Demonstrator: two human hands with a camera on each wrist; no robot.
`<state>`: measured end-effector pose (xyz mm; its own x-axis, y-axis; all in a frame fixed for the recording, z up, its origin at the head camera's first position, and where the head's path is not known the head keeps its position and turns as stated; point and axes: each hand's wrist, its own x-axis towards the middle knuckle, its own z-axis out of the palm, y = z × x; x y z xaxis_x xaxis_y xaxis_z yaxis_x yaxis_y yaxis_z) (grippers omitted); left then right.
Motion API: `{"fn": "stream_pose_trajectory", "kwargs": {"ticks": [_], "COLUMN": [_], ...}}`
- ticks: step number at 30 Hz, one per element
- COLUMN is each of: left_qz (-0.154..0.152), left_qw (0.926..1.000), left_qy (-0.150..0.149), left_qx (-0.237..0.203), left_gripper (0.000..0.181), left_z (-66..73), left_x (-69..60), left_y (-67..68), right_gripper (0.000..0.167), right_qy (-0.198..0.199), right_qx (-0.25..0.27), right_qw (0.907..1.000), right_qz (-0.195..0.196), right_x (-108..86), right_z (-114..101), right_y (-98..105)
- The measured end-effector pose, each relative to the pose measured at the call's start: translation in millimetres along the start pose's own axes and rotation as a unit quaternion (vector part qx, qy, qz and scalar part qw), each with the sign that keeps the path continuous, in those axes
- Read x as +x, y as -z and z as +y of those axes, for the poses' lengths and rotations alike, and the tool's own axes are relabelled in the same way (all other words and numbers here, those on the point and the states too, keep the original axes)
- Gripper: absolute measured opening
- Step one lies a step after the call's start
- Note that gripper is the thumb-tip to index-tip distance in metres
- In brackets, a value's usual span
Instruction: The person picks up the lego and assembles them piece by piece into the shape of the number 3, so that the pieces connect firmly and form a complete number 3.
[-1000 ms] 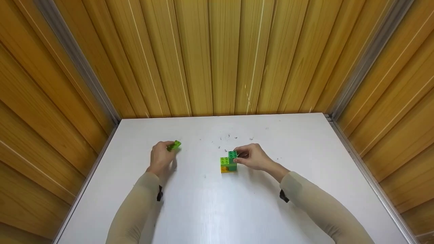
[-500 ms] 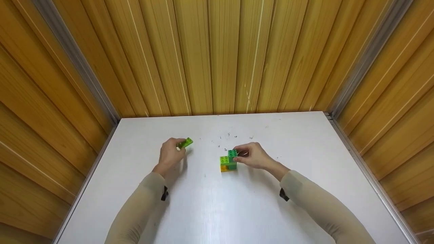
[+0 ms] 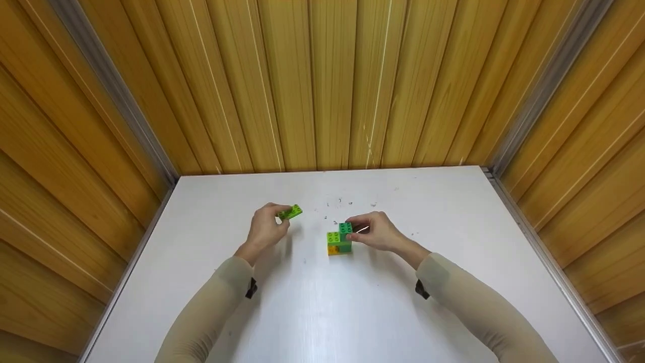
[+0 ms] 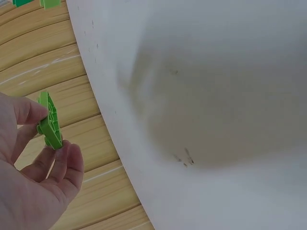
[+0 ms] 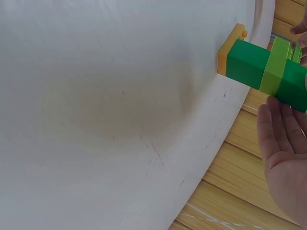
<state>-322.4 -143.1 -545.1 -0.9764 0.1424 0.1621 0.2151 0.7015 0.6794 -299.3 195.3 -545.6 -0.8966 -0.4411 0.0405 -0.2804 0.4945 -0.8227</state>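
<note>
My left hand (image 3: 264,228) pinches a thin lime-green building brick (image 3: 294,211) between thumb and fingers, raised over the table left of a small stack. The left wrist view shows the hollow underside of that lime brick (image 4: 52,122). My right hand (image 3: 380,233) holds the dark green top brick (image 3: 344,228) of the stack from its right side. Under it lies a lime-green layer (image 5: 274,67), then another dark green brick (image 5: 247,62) on a yellow-orange base (image 5: 230,53). In the head view, the lime layer's studs (image 3: 333,236) show left of the top brick.
The stack stands on a white table (image 3: 322,307) with small dark marks behind it. Wood-patterned walls (image 3: 330,85) enclose the back and both sides, with grey metal strips (image 3: 121,91) at the corners.
My left hand has moved right with the lime-green brick, nearer to the stack. My right hand and the stack have stayed in place.
</note>
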Motion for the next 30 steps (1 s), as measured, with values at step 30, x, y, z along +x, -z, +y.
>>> {"fn": "stream_pose_trajectory", "kwargs": {"ticks": [30], "left_qz": [-0.017], "left_qw": [0.9950], "left_qy": [-0.086], "left_qx": [-0.048], "left_gripper": [0.035], "left_z": [50.0], "left_x": [-6.4], "left_y": [-19.7], "right_gripper": [0.051], "right_qy": [0.020], "right_qx": [0.015], "right_qw": [0.9995], "right_qz": [0.019], "right_x": [-0.5], "right_z": [0], "right_y": [-4]}}
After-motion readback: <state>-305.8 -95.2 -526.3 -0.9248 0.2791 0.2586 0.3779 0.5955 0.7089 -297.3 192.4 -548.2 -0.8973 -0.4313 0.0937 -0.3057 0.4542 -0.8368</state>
